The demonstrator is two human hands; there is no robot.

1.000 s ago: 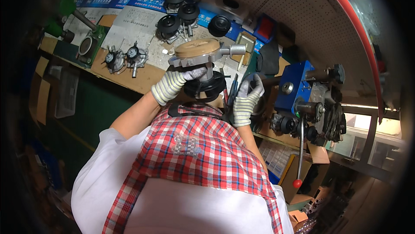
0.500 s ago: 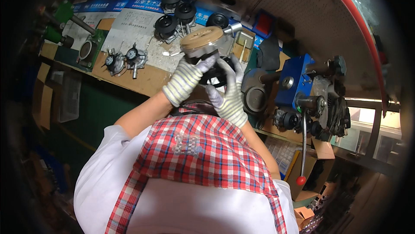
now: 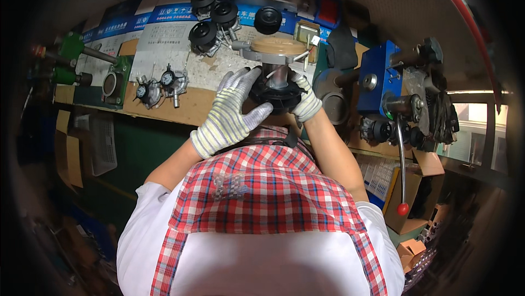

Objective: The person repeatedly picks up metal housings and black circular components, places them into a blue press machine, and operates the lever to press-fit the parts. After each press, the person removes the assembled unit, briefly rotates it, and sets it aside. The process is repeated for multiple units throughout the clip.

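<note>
A pump-like part (image 3: 275, 71), with a tan round top and a black disc below, is held up above the workbench (image 3: 191, 107). The black disc is gripped from the left by the left hand (image 3: 232, 112), its gloved fingers half curled. The right hand (image 3: 305, 102) is closed around the other side. Similar black parts (image 3: 216, 19) are laid further back on the bench.

Workshop, assembly station. Cluttered worktop (image 3: 164, 111) with black pump-like parts (image 3: 203, 35) and small valve fittings (image 3: 174, 81) ahead and left of the gloved left hand (image 3: 229, 114); blue lever press (image 3: 383, 80) with red-knobbed handle (image 3: 403, 208) right of the right hand (image 3: 306, 102); cardboard boxes (image 3: 407, 197) below it.
</note>
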